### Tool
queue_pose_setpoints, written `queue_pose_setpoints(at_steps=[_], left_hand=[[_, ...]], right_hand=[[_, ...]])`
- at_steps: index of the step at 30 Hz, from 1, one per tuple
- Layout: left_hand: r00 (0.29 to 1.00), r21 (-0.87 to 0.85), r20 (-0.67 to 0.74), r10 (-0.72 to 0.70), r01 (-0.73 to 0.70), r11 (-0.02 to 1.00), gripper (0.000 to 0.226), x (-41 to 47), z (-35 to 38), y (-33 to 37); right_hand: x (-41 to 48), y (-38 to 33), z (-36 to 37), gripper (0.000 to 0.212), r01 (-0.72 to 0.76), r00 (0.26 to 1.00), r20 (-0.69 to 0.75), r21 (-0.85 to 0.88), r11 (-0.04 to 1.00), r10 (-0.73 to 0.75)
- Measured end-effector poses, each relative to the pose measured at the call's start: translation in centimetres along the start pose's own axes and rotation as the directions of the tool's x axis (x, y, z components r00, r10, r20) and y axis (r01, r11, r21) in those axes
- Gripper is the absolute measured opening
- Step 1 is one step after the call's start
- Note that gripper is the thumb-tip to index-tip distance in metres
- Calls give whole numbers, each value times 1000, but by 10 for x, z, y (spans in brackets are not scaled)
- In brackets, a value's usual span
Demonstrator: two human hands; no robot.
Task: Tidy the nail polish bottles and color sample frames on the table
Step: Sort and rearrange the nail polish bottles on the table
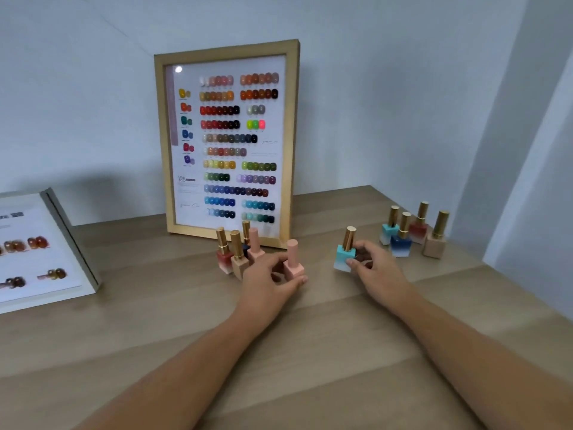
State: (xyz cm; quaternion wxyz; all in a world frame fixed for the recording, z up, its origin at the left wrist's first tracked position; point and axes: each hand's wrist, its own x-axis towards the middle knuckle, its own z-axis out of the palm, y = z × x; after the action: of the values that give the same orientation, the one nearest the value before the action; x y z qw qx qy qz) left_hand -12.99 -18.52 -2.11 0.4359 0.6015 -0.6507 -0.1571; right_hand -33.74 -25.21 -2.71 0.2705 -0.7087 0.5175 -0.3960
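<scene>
A wooden-framed color sample chart [228,141] stands upright against the wall. My left hand [269,282] grips a pink nail polish bottle [293,262] standing on the table, beside a cluster of several bottles [237,251] in front of the frame. My right hand [375,268] holds a turquoise bottle with a gold cap [345,251], tilted slightly. Behind it a darker bottle is mostly hidden by my fingers. Another group of several gold-capped bottles [414,231] stands at the right rear.
A second sample frame with a grey border [66,237] lies tilted at the left edge of the wooden table [310,352]. White walls close in behind and at the right.
</scene>
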Motion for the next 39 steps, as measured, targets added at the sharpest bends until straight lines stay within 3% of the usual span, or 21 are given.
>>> queue_pose_setpoints(at_steps=[12, 29, 32, 35, 37, 39], left_hand=[[999, -82, 53, 7, -2, 997, 44, 74, 125, 50], [997, -28, 67, -30, 32, 999, 48, 106, 154, 50], [997, -29, 68, -43, 45, 999, 59, 99, 148, 51], [999, -10, -1, -42, 42, 999, 64, 86, 135, 51], [999, 26, -50, -22, 23, 999, 62, 75, 121, 47], [996, 66, -83, 22, -16, 998, 56, 62, 105, 41]], right_hand=[[-28, 62, -104, 32, -212, 952, -239, -70, 975, 190], [-14, 77, -106, 37, -256, 930, -286, -59, 965, 230], [-17, 76, -106, 39, -239, 920, -330, -42, 970, 212], [-23, 70, -108, 33, -188, 863, -477, 10, 982, 170], [-32, 61, -107, 29, -104, 814, -575, -2, 995, 84], [-41, 47, -97, 27, 33, 807, -585, -92, 995, -81]])
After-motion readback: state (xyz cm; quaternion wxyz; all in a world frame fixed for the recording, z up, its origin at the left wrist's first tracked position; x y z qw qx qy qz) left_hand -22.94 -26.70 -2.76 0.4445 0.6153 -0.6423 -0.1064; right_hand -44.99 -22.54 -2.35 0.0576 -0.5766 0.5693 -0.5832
